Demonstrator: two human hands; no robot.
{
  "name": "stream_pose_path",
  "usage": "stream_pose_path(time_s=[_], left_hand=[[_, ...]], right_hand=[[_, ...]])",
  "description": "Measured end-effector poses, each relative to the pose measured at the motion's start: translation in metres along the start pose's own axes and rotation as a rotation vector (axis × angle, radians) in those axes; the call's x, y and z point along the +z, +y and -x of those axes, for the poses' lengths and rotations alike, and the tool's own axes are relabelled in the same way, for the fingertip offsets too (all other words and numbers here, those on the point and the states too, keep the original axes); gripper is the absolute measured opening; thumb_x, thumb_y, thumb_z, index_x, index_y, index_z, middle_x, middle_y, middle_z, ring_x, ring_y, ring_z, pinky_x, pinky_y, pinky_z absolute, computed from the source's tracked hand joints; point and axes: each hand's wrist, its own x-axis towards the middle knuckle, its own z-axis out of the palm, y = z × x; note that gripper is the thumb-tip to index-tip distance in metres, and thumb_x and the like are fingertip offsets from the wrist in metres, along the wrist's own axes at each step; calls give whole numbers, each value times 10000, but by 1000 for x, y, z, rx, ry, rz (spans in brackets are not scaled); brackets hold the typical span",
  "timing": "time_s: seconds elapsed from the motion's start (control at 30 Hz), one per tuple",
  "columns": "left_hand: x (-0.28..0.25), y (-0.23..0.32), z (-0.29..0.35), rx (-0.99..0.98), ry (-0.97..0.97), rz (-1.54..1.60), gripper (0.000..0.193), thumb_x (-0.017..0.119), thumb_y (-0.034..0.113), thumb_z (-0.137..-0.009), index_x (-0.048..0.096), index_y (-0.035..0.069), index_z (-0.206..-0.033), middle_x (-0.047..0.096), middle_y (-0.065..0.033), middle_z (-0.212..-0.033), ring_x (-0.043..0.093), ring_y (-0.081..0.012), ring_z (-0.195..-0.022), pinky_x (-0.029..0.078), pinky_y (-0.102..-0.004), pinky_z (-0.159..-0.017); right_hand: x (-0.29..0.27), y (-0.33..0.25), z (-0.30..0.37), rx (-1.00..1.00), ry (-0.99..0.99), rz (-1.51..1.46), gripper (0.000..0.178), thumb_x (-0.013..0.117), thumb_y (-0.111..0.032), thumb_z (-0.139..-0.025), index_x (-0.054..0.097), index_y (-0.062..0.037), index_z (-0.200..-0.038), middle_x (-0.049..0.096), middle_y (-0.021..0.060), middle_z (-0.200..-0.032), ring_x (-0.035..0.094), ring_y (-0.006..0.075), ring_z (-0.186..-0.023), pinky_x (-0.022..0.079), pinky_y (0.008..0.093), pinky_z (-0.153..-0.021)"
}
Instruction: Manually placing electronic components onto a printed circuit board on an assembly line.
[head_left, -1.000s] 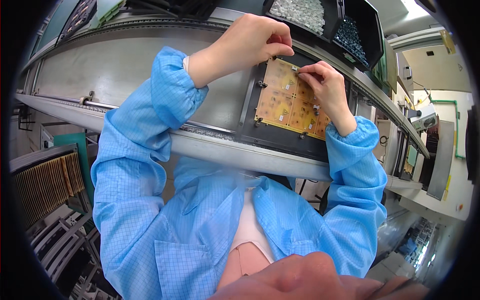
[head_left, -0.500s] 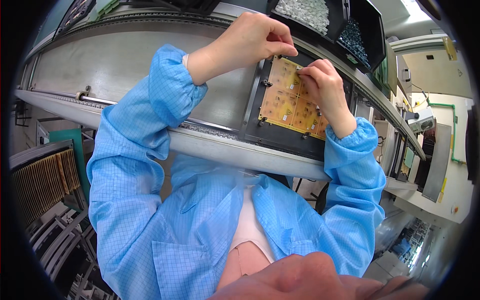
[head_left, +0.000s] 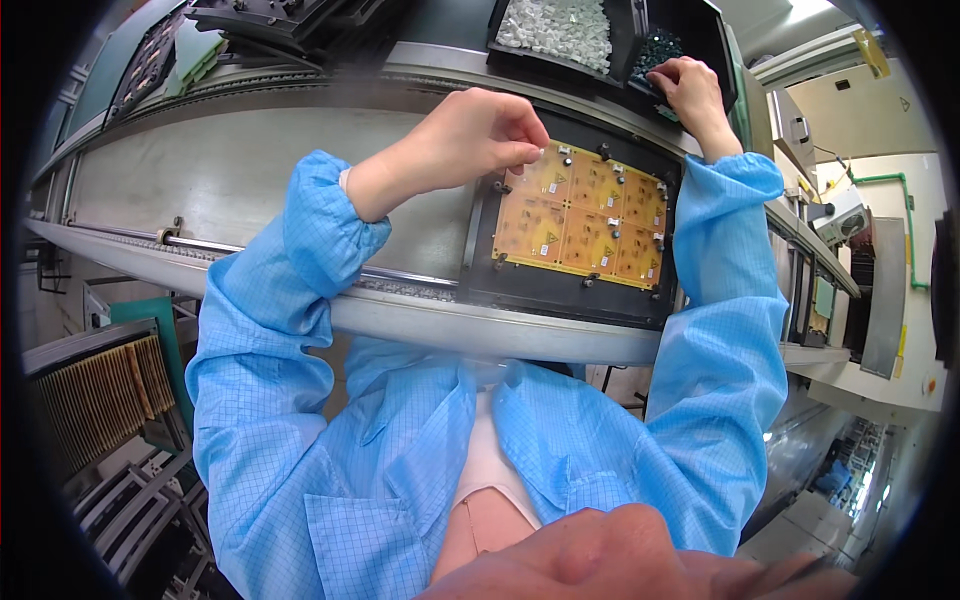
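Observation:
My left hand point(head_left: 478, 138) hovers over the upper left corner of a yellow-orange circuit board panel point(head_left: 585, 222). Its thumb and fingers pinch a small white part point(head_left: 541, 153), probably a connector like those in the bin. The panel lies flat in a black carrier frame point(head_left: 482, 235) with dark clips along its edges. Several small white parts and dark round components stand on the board. Over at the back right, my right hand point(head_left: 693, 92) reaches into a black bin of small dark components point(head_left: 660, 48). Its fingers are drawn together; whatever they hold is hidden.
A black bin of small white parts point(head_left: 555, 30) adjoins the dark components. The carrier rests between the conveyor rails point(head_left: 400, 318). Black frames point(head_left: 280, 25) and green boards point(head_left: 196, 55) lie at the back left. A rack of brown boards point(head_left: 100, 395) stands at the lower left.
My right hand has left the board and moved up and back to the dark component bin. My left hand has come slightly lower, still pinching near the panel's upper left. The whole view has shifted.

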Motion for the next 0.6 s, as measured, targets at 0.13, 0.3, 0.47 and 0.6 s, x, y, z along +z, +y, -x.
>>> stream_pose_path(time_s=[0.13,0.3,0.47,0.6], left_hand=[[8,3,-1,47,46,-191,86,714,82,-849,702,23,-911,722,-82,-808,708,-139,-729,563,-264,-665],[27,-15,-10,318,103,-496,101,733,169,-780,732,105,-857,696,-65,-867,684,-258,-789,550,-348,-703],[44,-21,-13,330,122,-670,104,712,188,-789,739,105,-844,676,-56,-881,661,-269,-879,540,-392,-747],[43,-24,-14,345,148,-715,107,719,186,-782,742,97,-836,679,-59,-880,666,-268,-865,542,-387,-743]], right_hand=[[-4,-2,-9,5,7,24,186,722,-216,-853,736,-51,-939,706,164,-942,669,348,-929,528,423,-833],[-11,-2,-14,31,65,10,185,687,-212,-892,726,-53,-978,722,156,-922,696,323,-883,542,401,-803],[-11,9,0,45,173,-488,214,656,-200,-946,704,-6,-1022,741,67,-870,710,105,-785,544,234,-696],[-39,-40,36,95,95,-650,226,672,-226,-946,712,-16,-1021,711,9,-842,647,62,-739,514,198,-677]])
